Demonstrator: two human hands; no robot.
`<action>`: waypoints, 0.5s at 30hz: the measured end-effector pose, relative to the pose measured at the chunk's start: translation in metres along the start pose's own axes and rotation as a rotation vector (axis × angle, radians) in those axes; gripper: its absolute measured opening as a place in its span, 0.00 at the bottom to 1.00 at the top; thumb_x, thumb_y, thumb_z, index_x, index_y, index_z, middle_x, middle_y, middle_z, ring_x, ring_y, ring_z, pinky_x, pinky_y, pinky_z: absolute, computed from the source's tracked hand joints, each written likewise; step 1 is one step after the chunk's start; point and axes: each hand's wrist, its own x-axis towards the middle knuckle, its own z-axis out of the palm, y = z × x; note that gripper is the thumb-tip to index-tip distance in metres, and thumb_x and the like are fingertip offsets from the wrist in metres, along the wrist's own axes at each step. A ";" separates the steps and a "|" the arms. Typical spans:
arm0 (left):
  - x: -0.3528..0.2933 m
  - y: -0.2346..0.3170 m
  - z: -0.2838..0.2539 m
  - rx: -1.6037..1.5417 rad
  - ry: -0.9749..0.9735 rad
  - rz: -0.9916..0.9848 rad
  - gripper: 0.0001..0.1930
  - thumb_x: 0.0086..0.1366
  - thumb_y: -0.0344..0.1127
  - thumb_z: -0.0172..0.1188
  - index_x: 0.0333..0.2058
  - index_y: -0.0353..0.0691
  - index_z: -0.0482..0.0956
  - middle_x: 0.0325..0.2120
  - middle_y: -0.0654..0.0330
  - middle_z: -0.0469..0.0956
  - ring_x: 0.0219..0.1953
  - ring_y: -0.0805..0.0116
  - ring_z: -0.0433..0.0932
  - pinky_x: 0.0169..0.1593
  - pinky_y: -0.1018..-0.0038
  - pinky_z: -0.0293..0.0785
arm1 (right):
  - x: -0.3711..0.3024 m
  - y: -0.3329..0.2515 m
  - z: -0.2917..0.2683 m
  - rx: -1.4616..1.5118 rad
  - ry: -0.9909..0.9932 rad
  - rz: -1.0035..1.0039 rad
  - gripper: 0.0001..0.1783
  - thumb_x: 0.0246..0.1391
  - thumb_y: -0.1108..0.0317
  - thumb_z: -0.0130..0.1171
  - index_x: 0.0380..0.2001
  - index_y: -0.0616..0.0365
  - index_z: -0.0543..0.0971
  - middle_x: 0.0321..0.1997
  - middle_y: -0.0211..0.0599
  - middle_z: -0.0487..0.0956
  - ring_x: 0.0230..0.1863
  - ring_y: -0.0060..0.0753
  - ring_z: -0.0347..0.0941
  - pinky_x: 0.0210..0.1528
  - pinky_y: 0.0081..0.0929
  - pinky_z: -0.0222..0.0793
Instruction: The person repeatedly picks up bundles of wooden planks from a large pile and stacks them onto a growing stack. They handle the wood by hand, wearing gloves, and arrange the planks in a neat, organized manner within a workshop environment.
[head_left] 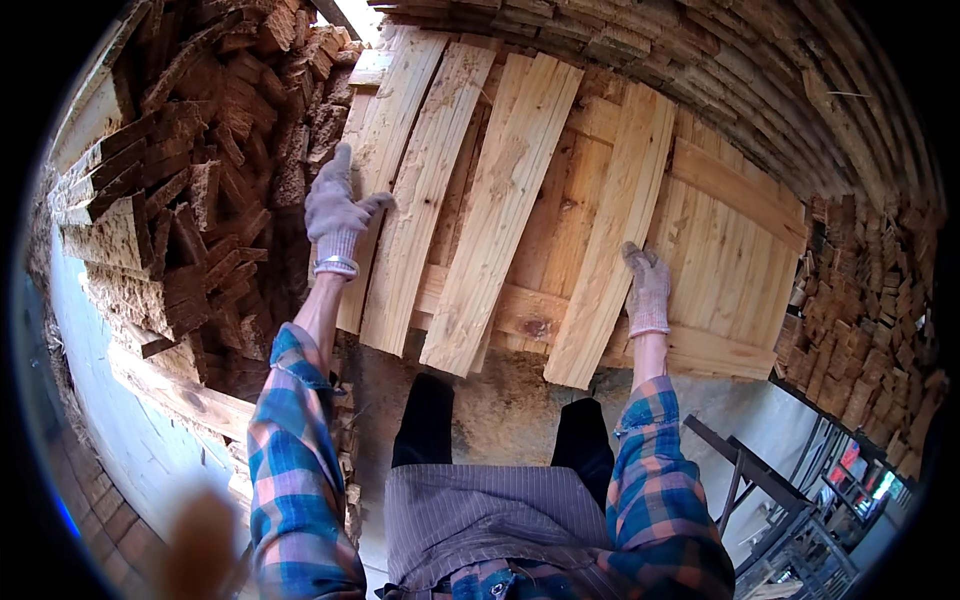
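Several pale, rough-sawn planks lie slanted side by side across a wooden panel (715, 235) in front of me. My left hand (338, 205), in a light grey knit glove, is at the left edge of the leftmost plank (400, 110). Its thumb is spread from the outstretched fingers, and the hand looks open. My right hand (648, 285), also gloved, is closed at the right edge of the rightmost loose plank (615, 235), fingertips against the wood. Between them lie two more planks, one a wide middle plank (505, 210). The undersides of the planks are hidden.
A jumbled stack of broken-ended wood pieces (215, 190) rises at the left. Stacked boards (760, 90) line the far side, with more piled wood (860, 320) at the right. A dark metal frame (770, 490) stands at lower right. A blurred brown object (200, 545) is at lower left.
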 end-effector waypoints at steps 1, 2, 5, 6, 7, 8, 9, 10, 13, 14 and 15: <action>-0.018 0.015 -0.001 -0.047 -0.071 -0.039 0.50 0.39 0.53 0.74 0.60 0.42 0.63 0.51 0.52 0.71 0.50 0.60 0.72 0.52 0.69 0.72 | 0.001 -0.001 0.001 -0.016 -0.008 0.011 0.13 0.53 0.77 0.53 0.43 0.71 0.72 0.39 0.45 0.79 0.40 0.34 0.77 0.47 0.24 0.74; -0.032 0.048 0.001 -0.115 -0.148 -0.075 0.50 0.41 0.59 0.71 0.61 0.45 0.61 0.56 0.48 0.65 0.56 0.54 0.67 0.57 0.65 0.68 | 0.004 -0.003 -0.007 -0.028 0.017 -0.011 0.14 0.53 0.77 0.53 0.43 0.71 0.72 0.39 0.45 0.79 0.40 0.35 0.77 0.47 0.25 0.74; -0.075 0.150 -0.016 -0.339 -0.389 0.028 0.52 0.44 0.54 0.71 0.65 0.47 0.53 0.58 0.45 0.62 0.56 0.46 0.66 0.58 0.58 0.65 | 0.002 0.003 -0.011 -0.010 0.026 -0.034 0.14 0.52 0.77 0.55 0.43 0.71 0.72 0.40 0.44 0.79 0.40 0.35 0.77 0.47 0.25 0.74; -0.086 0.170 -0.013 -0.043 -0.450 0.060 0.53 0.42 0.51 0.72 0.66 0.50 0.52 0.60 0.48 0.59 0.56 0.46 0.65 0.57 0.58 0.66 | -0.001 0.003 -0.005 0.014 -0.013 -0.027 0.14 0.52 0.77 0.55 0.43 0.71 0.72 0.40 0.44 0.79 0.40 0.35 0.77 0.47 0.25 0.74; -0.081 0.180 -0.012 0.166 -0.537 0.077 0.53 0.41 0.48 0.73 0.65 0.50 0.52 0.62 0.50 0.56 0.58 0.45 0.63 0.57 0.59 0.66 | 0.002 0.001 0.001 0.039 -0.054 -0.026 0.14 0.52 0.77 0.56 0.43 0.71 0.72 0.40 0.44 0.79 0.40 0.34 0.77 0.47 0.25 0.75; -0.069 0.185 -0.016 0.112 -0.589 -0.099 0.53 0.40 0.47 0.73 0.65 0.49 0.53 0.60 0.50 0.59 0.58 0.46 0.63 0.58 0.60 0.66 | 0.000 -0.001 0.004 0.011 -0.055 -0.006 0.15 0.51 0.76 0.57 0.43 0.70 0.72 0.40 0.43 0.79 0.41 0.32 0.77 0.48 0.24 0.73; -0.055 0.187 -0.021 0.054 -0.635 -0.277 0.53 0.39 0.45 0.74 0.64 0.48 0.55 0.59 0.49 0.61 0.58 0.47 0.64 0.58 0.61 0.65 | -0.003 -0.005 0.007 -0.018 -0.057 0.014 0.16 0.50 0.75 0.58 0.43 0.70 0.73 0.41 0.42 0.78 0.42 0.31 0.76 0.49 0.22 0.72; -0.053 0.177 -0.019 -0.078 -0.579 -0.285 0.53 0.39 0.45 0.74 0.64 0.49 0.55 0.58 0.48 0.62 0.57 0.47 0.65 0.59 0.61 0.65 | -0.006 -0.007 0.011 -0.047 -0.061 0.035 0.17 0.49 0.74 0.60 0.43 0.70 0.73 0.41 0.41 0.78 0.43 0.29 0.75 0.49 0.20 0.70; -0.044 0.140 -0.023 -0.395 -0.440 -0.294 0.51 0.37 0.40 0.75 0.62 0.47 0.60 0.54 0.49 0.67 0.53 0.52 0.69 0.58 0.66 0.66 | 0.001 0.000 -0.001 -0.041 -0.053 -0.004 0.18 0.49 0.73 0.60 0.43 0.71 0.73 0.42 0.41 0.78 0.43 0.30 0.75 0.50 0.20 0.70; -0.034 0.129 -0.033 -0.419 -0.408 -0.287 0.51 0.35 0.40 0.76 0.62 0.50 0.61 0.54 0.50 0.67 0.54 0.53 0.69 0.59 0.66 0.66 | 0.004 0.006 -0.010 0.009 -0.079 -0.016 0.18 0.50 0.74 0.60 0.44 0.70 0.72 0.42 0.42 0.78 0.43 0.31 0.76 0.50 0.21 0.71; -0.024 0.112 -0.043 -0.438 -0.369 -0.285 0.51 0.34 0.40 0.77 0.61 0.52 0.62 0.54 0.51 0.67 0.55 0.54 0.69 0.59 0.66 0.66 | 0.000 0.006 -0.004 0.030 -0.060 -0.002 0.17 0.51 0.76 0.58 0.44 0.71 0.71 0.41 0.43 0.77 0.43 0.31 0.76 0.49 0.22 0.72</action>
